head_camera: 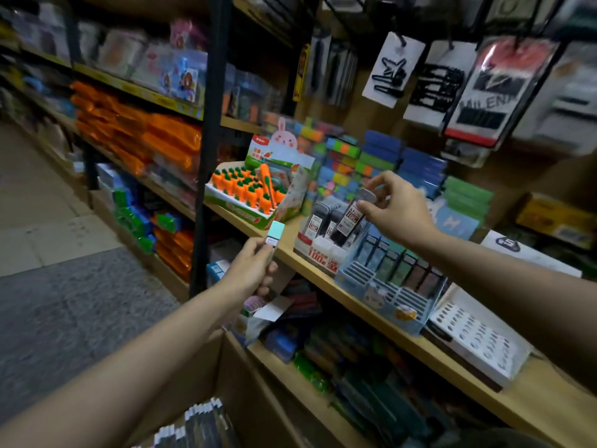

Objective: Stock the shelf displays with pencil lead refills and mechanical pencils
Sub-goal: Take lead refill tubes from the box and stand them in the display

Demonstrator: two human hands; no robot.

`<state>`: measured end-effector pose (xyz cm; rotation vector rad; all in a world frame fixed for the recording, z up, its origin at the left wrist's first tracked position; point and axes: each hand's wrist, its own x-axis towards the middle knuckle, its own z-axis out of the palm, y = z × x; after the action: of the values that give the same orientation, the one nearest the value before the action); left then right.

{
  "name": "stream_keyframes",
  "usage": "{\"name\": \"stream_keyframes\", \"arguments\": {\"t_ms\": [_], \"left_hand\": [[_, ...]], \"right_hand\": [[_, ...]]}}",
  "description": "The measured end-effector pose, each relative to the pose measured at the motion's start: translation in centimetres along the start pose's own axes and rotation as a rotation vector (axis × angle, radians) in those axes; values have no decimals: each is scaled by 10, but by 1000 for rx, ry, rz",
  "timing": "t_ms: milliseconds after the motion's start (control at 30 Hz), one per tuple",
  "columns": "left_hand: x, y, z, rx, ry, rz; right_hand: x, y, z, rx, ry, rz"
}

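Plainly, hanging card (494, 101) – "MILEN", refill box (323, 250) – "100"

The lead refill case (347, 221) is black with white lettering; the small box (275, 232) mint green; the carrot erasers (240, 189) orange, green-topped; the slotted display (384, 287) pale blue.

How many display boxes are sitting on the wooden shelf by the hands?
4: carrot eraser box leftmost, red-and-white lead refill box, blue slotted box, white perforated tray rightmost. Others may be hidden behind.

Carrot display (255, 192) and blue rack (387, 286) crowd the refill box (326, 250); shelf front open.
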<state>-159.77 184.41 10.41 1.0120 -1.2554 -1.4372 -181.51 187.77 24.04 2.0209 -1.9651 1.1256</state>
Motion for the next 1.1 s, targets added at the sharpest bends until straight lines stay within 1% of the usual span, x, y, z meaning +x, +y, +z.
{"name": "stream_keyframes", "arguments": {"t_ms": [133,233,367,433,533,633,700,733,800,833,867,933,1000,1067,1100], "left_hand": [[12,-2,-2,-15,34,5],[15,-1,5,-48,40,36],[13,-8,12,-3,17,51],[14,-10,14,-22,18,40],[16,-13,16,-38,25,40],[16,-16,16,-48,13,62],[15,-17,18,-70,-3,73],[14,-17,20,-85,-7,71],[13,-15,24,-119,-8,65],[12,-14,26,-124,-9,72],[11,-13,30,-113,-14,88],[8,-12,41,-72,-43,131],[2,-11,54,-47,-100,160],[-6,-11,70,-44,-161,170],[-10,-12,78,-38,-187,177]], "right_hand": [[29,-11,33,-24,40,-26],[43,-10,58,-48,59,-2],[53,-1,85,-114,-3,26],[53,3,93,-157,-32,28],[48,7,101,-271,-6,-38],[40,9,107,-436,29,-108],[37,7,105,-465,35,-126],[35,5,101,-384,51,-123],[26,-2,87,-60,91,-75],[17,-4,78,94,96,-53],[5,-5,71,182,74,-44],[-23,0,58,219,-15,-30],[-45,7,48,282,-68,39],[-58,12,39,383,-70,116],[-62,12,34,396,-53,130]]}}
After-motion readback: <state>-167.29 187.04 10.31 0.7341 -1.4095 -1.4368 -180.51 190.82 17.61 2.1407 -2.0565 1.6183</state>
